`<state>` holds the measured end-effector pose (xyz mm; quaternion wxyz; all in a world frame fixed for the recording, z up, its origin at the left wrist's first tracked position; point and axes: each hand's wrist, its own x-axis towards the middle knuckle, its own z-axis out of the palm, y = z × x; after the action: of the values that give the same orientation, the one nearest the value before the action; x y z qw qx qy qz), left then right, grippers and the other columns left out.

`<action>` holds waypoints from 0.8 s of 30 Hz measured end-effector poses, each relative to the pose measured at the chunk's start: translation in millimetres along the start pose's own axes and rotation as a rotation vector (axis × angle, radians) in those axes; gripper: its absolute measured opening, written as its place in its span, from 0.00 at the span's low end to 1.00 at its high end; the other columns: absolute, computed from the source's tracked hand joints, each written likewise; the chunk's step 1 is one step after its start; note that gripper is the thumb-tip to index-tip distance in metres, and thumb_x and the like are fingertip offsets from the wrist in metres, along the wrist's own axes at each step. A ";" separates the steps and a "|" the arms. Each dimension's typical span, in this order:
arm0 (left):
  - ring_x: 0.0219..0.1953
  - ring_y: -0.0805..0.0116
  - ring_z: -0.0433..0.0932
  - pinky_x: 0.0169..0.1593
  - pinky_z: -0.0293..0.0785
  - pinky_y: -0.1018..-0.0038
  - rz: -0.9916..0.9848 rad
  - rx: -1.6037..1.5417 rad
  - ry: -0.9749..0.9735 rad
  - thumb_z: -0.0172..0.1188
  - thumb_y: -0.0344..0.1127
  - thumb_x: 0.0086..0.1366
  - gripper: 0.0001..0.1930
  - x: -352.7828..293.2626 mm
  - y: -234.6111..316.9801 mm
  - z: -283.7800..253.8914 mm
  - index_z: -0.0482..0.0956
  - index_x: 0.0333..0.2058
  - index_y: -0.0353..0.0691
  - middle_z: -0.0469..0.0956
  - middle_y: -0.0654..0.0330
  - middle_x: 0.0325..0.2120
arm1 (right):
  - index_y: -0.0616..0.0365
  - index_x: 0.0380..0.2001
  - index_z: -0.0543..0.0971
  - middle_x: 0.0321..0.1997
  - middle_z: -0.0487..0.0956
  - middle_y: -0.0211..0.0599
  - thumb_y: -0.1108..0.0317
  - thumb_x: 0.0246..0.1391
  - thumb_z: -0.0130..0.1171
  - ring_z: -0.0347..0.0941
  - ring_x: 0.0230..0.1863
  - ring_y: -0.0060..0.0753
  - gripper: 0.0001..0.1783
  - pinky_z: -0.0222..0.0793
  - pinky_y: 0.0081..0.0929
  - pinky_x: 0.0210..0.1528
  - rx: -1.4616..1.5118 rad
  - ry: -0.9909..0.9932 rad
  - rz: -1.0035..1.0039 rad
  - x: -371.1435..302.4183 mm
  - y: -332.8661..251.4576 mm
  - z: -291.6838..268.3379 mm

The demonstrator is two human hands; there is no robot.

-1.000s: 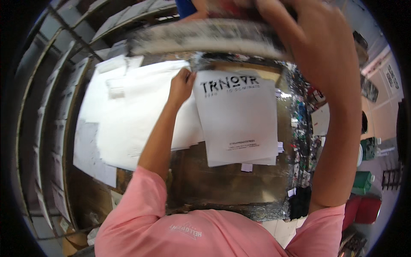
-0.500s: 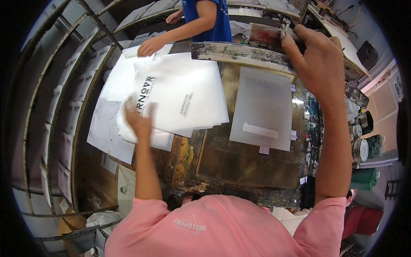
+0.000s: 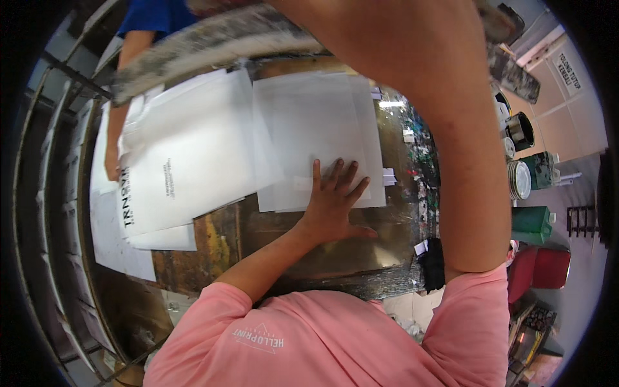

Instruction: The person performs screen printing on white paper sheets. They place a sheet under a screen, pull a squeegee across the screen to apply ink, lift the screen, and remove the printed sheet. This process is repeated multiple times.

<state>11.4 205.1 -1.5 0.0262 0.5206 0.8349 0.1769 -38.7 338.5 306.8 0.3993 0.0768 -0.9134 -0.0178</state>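
Note:
My left hand [image 3: 335, 200] lies with fingers spread on the lower part of a translucent sheet [image 3: 303, 116] on the brown board [image 3: 309, 258]. Another sheet shows through, slightly offset. My right hand [image 3: 380, 39] is raised at the upper edge by a paint-stained wooden frame [image 3: 219, 55]; the picture cuts off its fingers, but frame and hand have come up together. Left of the board is a stack of white sheets [image 3: 200, 148] with black print. A co-worker's hand [image 3: 113, 164] is at the stack's left edge.
Racks [image 3: 71, 213] holding sheets stand along the left. Paint-spattered wood [image 3: 422, 174] edges the board on the right. Beyond it are open cans [image 3: 519, 177], green jugs [image 3: 534, 224] and a red chair [image 3: 541, 271]. A black cloth [image 3: 433, 264] hangs near the board's front corner.
My left hand has gone from the printed stack to the board's sheet. My right hand and the wooden frame are nearer the camera. The view has swung right, and the co-worker's arm reaches lower.

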 end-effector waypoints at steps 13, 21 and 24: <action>0.80 0.38 0.55 0.78 0.33 0.25 0.126 0.015 -0.071 0.49 0.93 0.53 0.69 11.8 16.1 12.9 0.66 0.74 0.32 0.59 0.42 0.78 | 0.51 0.19 0.76 0.16 0.71 0.28 0.40 0.73 0.46 0.61 0.19 0.28 0.33 0.72 0.42 0.45 0.078 -0.121 0.089 15.4 -3.2 -19.0; 0.75 0.42 0.65 0.80 0.41 0.32 -0.018 -0.059 0.138 0.67 0.86 0.46 0.66 -22.6 -15.1 -17.2 0.72 0.71 0.37 0.69 0.47 0.72 | 0.56 0.24 0.79 0.23 0.78 0.38 0.42 0.70 0.47 0.73 0.28 0.38 0.30 0.72 0.50 0.52 0.007 -0.159 0.134 13.6 -13.3 -21.7; 0.75 0.42 0.66 0.80 0.42 0.33 0.014 0.044 0.062 0.74 0.80 0.46 0.63 -43.0 -8.5 -16.6 0.72 0.70 0.37 0.71 0.46 0.70 | 0.64 0.27 0.83 0.26 0.84 0.50 0.45 0.64 0.50 0.79 0.31 0.48 0.30 0.69 0.52 0.54 0.029 -0.051 0.102 13.2 -9.4 -13.9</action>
<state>20.0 159.5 5.2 -0.0124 0.5212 0.8352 0.1749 -36.1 327.5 325.0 0.3750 0.0354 -0.9262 0.0138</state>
